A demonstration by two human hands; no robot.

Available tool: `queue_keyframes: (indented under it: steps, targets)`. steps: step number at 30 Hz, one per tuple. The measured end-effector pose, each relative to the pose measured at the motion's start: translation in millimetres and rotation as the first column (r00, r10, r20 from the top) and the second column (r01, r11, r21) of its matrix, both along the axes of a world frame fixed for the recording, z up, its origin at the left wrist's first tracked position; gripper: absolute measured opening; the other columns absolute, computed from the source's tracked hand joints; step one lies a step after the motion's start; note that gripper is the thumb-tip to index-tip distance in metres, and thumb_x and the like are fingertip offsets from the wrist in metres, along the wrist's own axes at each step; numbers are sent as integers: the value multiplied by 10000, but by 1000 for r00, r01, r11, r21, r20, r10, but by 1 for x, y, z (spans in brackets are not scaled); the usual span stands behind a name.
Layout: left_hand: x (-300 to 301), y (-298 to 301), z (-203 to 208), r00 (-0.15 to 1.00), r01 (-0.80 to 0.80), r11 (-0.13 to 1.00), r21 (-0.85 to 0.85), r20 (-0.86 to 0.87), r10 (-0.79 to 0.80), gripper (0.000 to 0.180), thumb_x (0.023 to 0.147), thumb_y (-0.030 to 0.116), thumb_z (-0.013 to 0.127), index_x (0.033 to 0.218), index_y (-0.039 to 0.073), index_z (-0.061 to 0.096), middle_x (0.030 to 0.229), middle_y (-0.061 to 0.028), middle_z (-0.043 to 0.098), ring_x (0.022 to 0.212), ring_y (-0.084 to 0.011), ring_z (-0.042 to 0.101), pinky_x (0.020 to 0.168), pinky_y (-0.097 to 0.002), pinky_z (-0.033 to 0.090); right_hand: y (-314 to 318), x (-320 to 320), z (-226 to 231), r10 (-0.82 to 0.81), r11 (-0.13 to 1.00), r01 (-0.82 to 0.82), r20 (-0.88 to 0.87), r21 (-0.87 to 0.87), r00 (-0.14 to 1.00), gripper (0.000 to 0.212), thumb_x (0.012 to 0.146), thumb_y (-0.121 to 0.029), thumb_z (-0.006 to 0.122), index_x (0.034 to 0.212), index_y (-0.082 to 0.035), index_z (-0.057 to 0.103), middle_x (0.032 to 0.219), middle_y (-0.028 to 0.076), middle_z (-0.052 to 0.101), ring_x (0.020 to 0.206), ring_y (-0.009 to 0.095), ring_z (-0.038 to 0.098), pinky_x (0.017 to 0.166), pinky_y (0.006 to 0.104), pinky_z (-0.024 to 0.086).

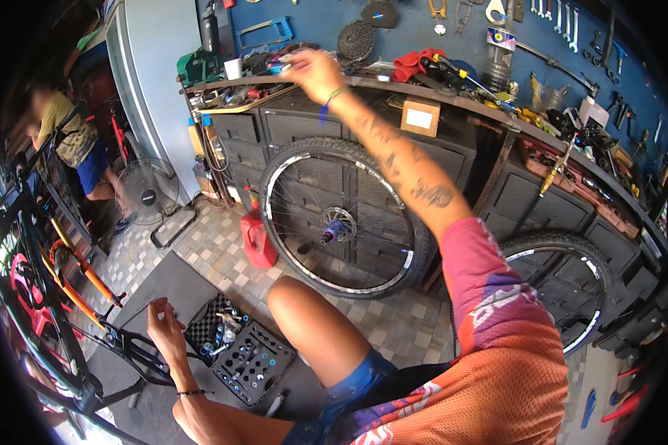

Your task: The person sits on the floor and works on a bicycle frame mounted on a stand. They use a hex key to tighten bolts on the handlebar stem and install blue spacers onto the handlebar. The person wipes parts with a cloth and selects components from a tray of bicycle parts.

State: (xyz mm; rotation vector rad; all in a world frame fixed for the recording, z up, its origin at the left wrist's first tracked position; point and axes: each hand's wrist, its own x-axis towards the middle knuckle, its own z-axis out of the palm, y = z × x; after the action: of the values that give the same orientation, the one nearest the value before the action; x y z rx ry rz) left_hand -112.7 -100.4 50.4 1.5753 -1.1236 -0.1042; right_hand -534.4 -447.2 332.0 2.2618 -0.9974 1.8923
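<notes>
My right hand [312,70] reaches up and far forward to the cluttered workbench [453,96]. Its fingers curl down among small parts at the bench's edge, and what they hold is hidden. My left hand [165,324] hovers low at the left with fingers apart and nothing in it. It is just left of an open black tool case [239,352] of small bits and sockets that lies on a dark floor mat [171,285]. My bare knee [304,311] rises between the two hands.
A bicycle wheel [274,185] leans on the black cabinets, a red fuel can [258,237] beside it. A second wheel [597,297] stands at right. A black and orange bike frame [74,293] lies at left. Another person [67,133] sits far left near a floor fan [145,193].
</notes>
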Motion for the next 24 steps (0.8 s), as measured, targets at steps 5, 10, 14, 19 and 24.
queue_keyframes:
  steps: [5,10,14,19,24]
  targets:
    - [1,-3,-12,999,32,998,51,-11,-32,194,1083,77,576,1214,-50,643,961,-103,694,521,-93,552,467,-288,427,-35,-148,81,-824,518,855,-274,-16,495,569,759,-622,885,1166,-228,838,1240,146,778,1121,334,752,969,470,587]
    - [11,8,-11,999,-17,997,79,36,14,217,1065,97,585,1225,-35,649,1011,-114,711,512,-101,582,427,-280,405,-59,-274,101,-846,368,855,-251,366,471,698,819,-606,862,1342,-161,733,1409,142,707,1309,317,673,1090,511,498]
    - [-2,-6,-20,1000,2,993,120,-15,0,229,1063,110,581,1236,-24,652,1026,-115,716,511,-109,595,413,-278,399,-81,-369,116,-758,470,699,-160,539,633,633,744,-594,926,1126,-104,802,1166,129,782,1082,291,745,960,470,536]
    - [8,-18,-44,999,20,996,88,-37,-17,249,1073,162,595,1245,-9,652,1029,-108,711,536,-101,596,432,-272,415,-130,-373,137,-541,572,612,-309,546,782,685,753,-608,920,1052,-1,812,1086,154,784,970,281,745,841,447,574]
    - [4,-5,-29,980,-155,974,163,149,131,320,970,32,596,1273,30,699,985,-111,749,865,-208,731,746,-360,581,-150,-303,68,-366,734,619,-604,279,707,626,806,-540,886,1078,17,795,1095,160,777,984,283,738,859,440,573]
